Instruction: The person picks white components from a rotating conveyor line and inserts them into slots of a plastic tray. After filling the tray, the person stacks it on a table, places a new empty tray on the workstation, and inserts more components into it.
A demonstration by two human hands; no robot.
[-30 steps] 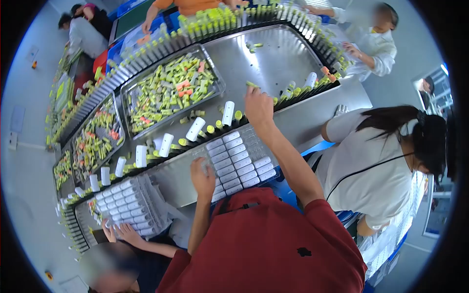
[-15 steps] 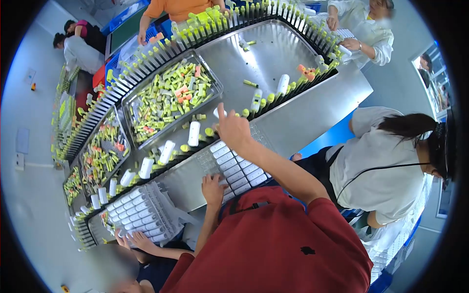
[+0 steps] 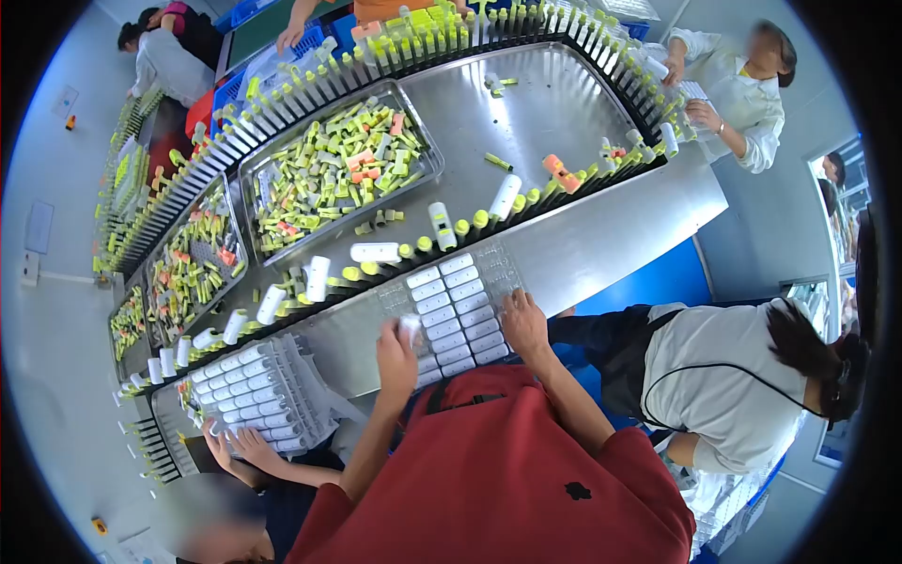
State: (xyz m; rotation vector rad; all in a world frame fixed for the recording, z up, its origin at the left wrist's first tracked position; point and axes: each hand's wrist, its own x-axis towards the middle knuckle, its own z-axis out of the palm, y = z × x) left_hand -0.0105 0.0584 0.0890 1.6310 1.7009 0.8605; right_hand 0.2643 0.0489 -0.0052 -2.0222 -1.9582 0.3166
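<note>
My left hand (image 3: 396, 362) is closed around a small white plastic casing (image 3: 409, 327), slightly blurred, at the left side of a clear plastic tray (image 3: 490, 254). Rows of similar white casings (image 3: 459, 293) fill the tray's middle columns. My right hand (image 3: 524, 324) rests at the tray's right edge, fingers stretched and somewhat apart, with nothing visible in them. Beyond the tray runs a black slatted conveyor (image 3: 329, 303) carrying yellow-green capped pieces (image 3: 461, 227). White casings, such as one lying flat (image 3: 376, 252), sit along it.
Metal trays of yellow-green and orange parts (image 3: 338, 174) stand inside the conveyor loop. At left, a co-worker's hands (image 3: 246, 446) touch a stack of filled trays (image 3: 249, 399). A person in a light shirt (image 3: 723, 385) is close on my right; others stand across the line.
My right hand has drawn back from the conveyor to the tray's right edge. My left hand has lifted slightly and shows a white casing. Pieces on the conveyor have shifted.
</note>
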